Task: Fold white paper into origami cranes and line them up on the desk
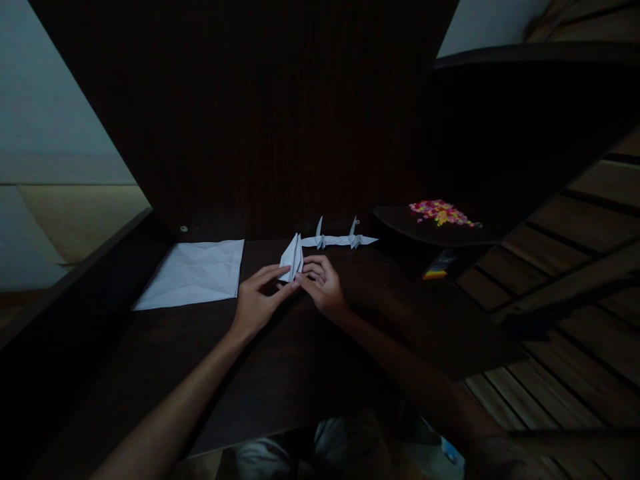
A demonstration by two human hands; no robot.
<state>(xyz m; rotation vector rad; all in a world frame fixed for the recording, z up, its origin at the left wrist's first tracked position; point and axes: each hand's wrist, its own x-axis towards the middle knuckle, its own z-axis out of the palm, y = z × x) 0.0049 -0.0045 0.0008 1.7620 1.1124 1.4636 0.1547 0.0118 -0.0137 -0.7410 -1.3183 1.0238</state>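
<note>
A piece of folded white paper (291, 257), pointed at the top and several layers thick, stands upright between my hands above the dark desk. My left hand (261, 293) pinches its left and lower edge, thumb in front. From the other side my right hand (323, 285) grips the lower right edge, and both thumbs meet near the base. Just behind, two white origami cranes (319, 241) rest in a row against the back panel, wings spread. To the left lies a flat stack of creased white paper sheets (195, 272).
A small shelf (395, 217) at the right bears a heap of tiny pink, red and yellow pieces (443, 212). Beneath it is an object with rainbow stripes (436, 270). A raised side board (75, 273) borders the desk (280, 373) on the left.
</note>
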